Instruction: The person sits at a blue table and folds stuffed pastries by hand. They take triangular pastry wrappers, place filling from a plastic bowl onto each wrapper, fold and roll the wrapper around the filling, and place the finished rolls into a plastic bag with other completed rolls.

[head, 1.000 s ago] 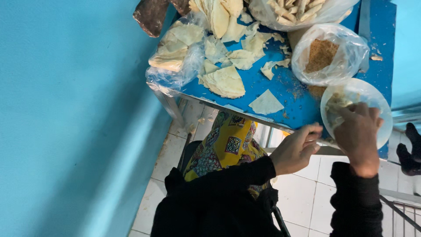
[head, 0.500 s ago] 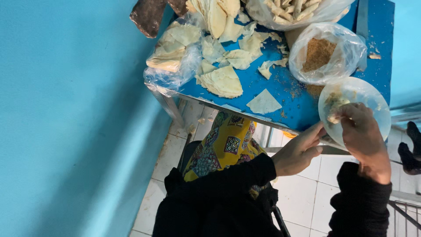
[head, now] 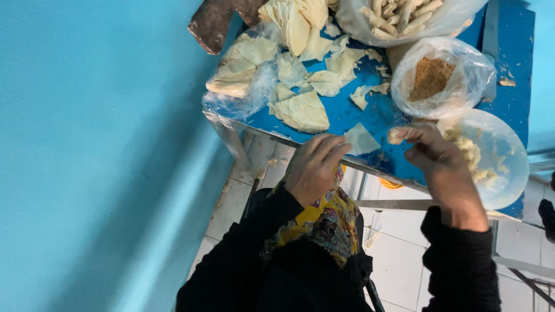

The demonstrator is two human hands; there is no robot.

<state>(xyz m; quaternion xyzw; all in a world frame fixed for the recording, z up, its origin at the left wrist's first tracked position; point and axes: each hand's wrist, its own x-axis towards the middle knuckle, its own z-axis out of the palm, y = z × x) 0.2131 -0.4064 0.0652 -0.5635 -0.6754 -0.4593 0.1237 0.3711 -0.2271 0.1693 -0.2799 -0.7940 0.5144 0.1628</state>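
Note:
My right hand (head: 440,164) pinches a small lump of pale filling (head: 395,136) at its fingertips, just left of a clear plastic bowl (head: 509,173) that holds more of the same filling. My left hand (head: 313,167) hovers with fingers loosely apart at the near edge of the blue table (head: 376,115), its fingertips next to a single triangular pastry sheet (head: 361,139) lying flat on the table. Both arms wear black sleeves.
A stack of folded pastry sheets (head: 303,110) lies beyond the left hand, with more sheets in a plastic bag (head: 240,69). A bag of brown crumbs (head: 439,78) and a bag of rolled pieces (head: 404,14) stand at the back. A turquoise wall (head: 87,144) is left; tiled floor below.
My right hand has left the bowl and moved left with a lump of filling. My left hand has risen to the table edge beside the single sheet. The camera has come closer.

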